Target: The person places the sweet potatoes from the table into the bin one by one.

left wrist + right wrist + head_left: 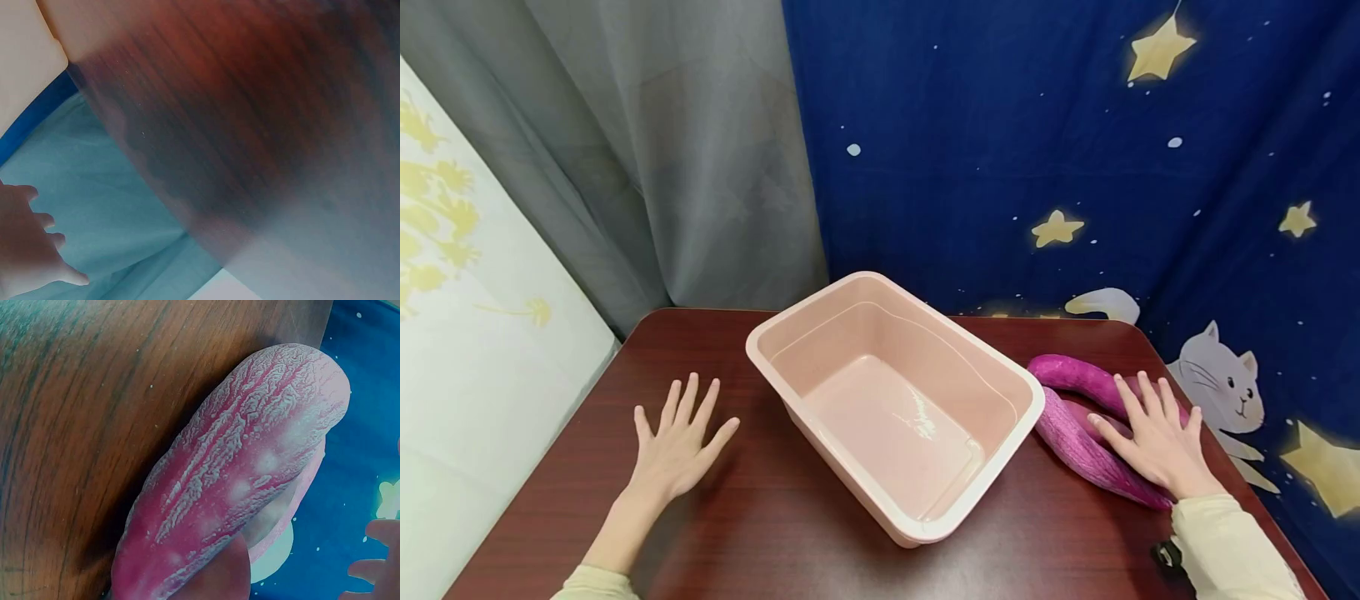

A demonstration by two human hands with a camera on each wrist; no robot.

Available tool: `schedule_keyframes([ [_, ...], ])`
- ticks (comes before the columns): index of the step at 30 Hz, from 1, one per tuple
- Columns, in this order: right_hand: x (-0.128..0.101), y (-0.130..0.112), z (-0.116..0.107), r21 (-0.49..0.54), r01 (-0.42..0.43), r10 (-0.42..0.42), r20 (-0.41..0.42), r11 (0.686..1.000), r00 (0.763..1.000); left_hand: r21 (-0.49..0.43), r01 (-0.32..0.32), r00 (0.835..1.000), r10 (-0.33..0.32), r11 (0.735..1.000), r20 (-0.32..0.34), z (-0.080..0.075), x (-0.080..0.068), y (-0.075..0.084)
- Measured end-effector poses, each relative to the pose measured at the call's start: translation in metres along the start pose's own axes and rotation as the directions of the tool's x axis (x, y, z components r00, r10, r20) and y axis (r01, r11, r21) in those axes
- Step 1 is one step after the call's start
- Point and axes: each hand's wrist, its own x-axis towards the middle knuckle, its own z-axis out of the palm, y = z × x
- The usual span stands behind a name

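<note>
My left hand is spread flat, palm down, over the table left of a pink plastic basin, with nothing in its grasp. On the right, my right hand is also spread with straight fingers, overlapping a group of long purple eggplants in the head view. They are curved and lie beside the basin's right corner, partly hidden by that hand. Close up in the right wrist view, one eggplant shows wrinkled, shiny magenta skin; the fingertips appear at the right edge, apart from it.
The basin stands askew at the middle of a dark red-brown wooden table, its inside bare. Behind the table hang a grey curtain and a blue curtain with stars and a cat. A white panel borders the left side.
</note>
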Motion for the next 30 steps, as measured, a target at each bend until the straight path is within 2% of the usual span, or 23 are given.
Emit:
schedule_keyframes([
  [7,0.001,0.000,-0.004,-0.002,0.006,-0.006,-0.021,1.000,1.000,-0.006,-0.012,0.999,0.012,1.000,-0.037,-0.003,0.000,-0.001],
  [11,0.002,-0.004,-0.010,0.000,0.036,-0.036,-0.097,0.999,0.995,-0.021,-0.041,0.990,0.038,0.999,-0.136,-0.007,0.002,-0.001],
  [13,0.004,-0.006,-0.013,0.004,0.062,-0.060,-0.162,0.998,0.985,-0.034,-0.071,0.975,0.062,0.997,-0.213,-0.011,0.004,0.000],
  [17,0.006,-0.011,-0.019,0.012,0.104,-0.098,-0.262,0.994,0.960,-0.061,-0.143,0.927,0.112,0.988,-0.358,-0.022,0.012,0.005],
  [19,0.008,-0.013,-0.021,0.011,0.115,-0.108,-0.273,0.993,0.956,-0.076,-0.174,0.901,0.127,0.982,-0.414,-0.028,0.016,0.008],
  [22,0.009,-0.018,-0.023,0.001,0.135,-0.130,-0.260,0.991,0.957,-0.098,-0.206,0.874,0.138,0.974,-0.467,-0.037,0.024,0.014],
  [25,0.011,-0.023,-0.022,-0.014,0.155,-0.153,-0.232,0.988,0.961,-0.119,-0.231,0.862,0.146,0.966,-0.486,-0.044,0.034,0.019],
  [30,0.012,-0.030,-0.012,-0.032,0.184,-0.187,-0.164,0.982,0.969,-0.134,-0.268,0.860,0.174,0.954,-0.480,-0.053,0.048,0.030],
])
